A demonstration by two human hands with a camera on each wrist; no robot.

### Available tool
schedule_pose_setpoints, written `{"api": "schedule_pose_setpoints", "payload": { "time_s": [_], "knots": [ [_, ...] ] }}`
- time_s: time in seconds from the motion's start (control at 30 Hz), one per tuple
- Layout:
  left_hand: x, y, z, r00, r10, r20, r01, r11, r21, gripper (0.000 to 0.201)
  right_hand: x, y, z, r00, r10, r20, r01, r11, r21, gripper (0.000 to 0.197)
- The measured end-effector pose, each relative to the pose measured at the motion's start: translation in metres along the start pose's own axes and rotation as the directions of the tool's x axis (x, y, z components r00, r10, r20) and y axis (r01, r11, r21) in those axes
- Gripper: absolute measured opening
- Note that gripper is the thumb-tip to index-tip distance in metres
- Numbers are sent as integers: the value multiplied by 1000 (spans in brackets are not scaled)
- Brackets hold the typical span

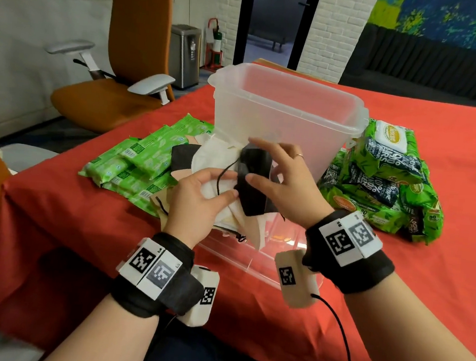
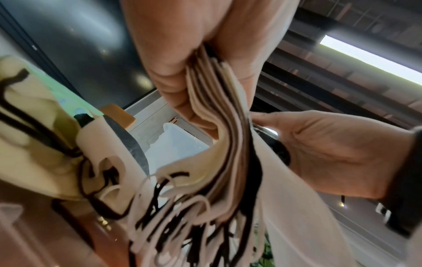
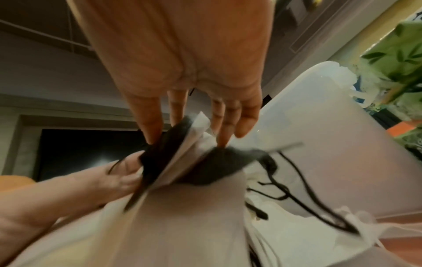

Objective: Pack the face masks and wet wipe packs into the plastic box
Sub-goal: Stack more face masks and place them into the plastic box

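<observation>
Black and cream face masks clamped as a fanned stack in left hand, thumb on top, fingers curled underneath. Right hand pinched the black mask on top, squaring it up. Held just in front of the plastic box, nothing visibly inside yet. Light green wet wipe packs lying left of it, dark green ones piled right. Could've easily gone sideways: loose ear loops dangling, likely to snag the rim or drag a mask out.

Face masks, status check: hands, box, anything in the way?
Left hand grips the mask stack; right hand pinches its top black mask. Plastic box open, upright, looks empty. Wipe packs flank it; path clear.
</observation>
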State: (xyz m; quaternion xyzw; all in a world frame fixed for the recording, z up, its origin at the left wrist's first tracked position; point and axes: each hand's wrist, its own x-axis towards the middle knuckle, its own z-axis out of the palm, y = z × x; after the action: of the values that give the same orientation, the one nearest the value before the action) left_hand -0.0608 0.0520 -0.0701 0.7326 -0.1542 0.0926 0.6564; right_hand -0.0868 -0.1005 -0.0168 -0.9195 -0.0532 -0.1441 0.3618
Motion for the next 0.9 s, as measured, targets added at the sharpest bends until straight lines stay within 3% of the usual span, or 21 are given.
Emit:
{"api": "schedule_pose_setpoints", "payload": {
  "time_s": [0.1, 0.2, 0.37, 0.5, 0.63, 0.7, 0.83, 0.9],
  "knots": [
    [-1, 2, -3, 997, 51, 51, -52, 998, 19, 36, 14, 2, -6, 992, 122, 35, -124, 990, 64, 44],
    [0, 1, -6, 998, 18, 65, -19, 1000, 15, 32, 19, 3, -9, 971, 232, 49, -237, 959, 154, 16],
    [1, -2, -8, 998, -52, 33, 51, 998, 25, 27, 12, 0, -9, 955, 278, 107, -298, 871, 391, 25],
    [0, -1, -9, 996, -71, 46, 73, 997, -27, 20, 15, 8, -10, 921, 387, -33, -328, 821, 467, 39],
    [-1, 2, -10, 996, -87, 36, 90, 990, -108, 9, 12, 13, -15, 934, 344, -94, -285, 878, 383, 26],
    [0, 3, -12, 996, -88, 32, 92, 984, -154, 15, 10, 16, -18, 946, 309, -97, -251, 890, 381, 19],
    [2, 0, -15, 993, -116, -28, 109, 978, -178, 18, 7, 19, -25, 968, 239, -81, -177, 871, 458, 36],
    [3, -3, -16, 990, -120, -76, 109, 985, -137, 21, 3, 19, -29, 977, 213, -4, -180, 833, 524, 50]
  ]
}}
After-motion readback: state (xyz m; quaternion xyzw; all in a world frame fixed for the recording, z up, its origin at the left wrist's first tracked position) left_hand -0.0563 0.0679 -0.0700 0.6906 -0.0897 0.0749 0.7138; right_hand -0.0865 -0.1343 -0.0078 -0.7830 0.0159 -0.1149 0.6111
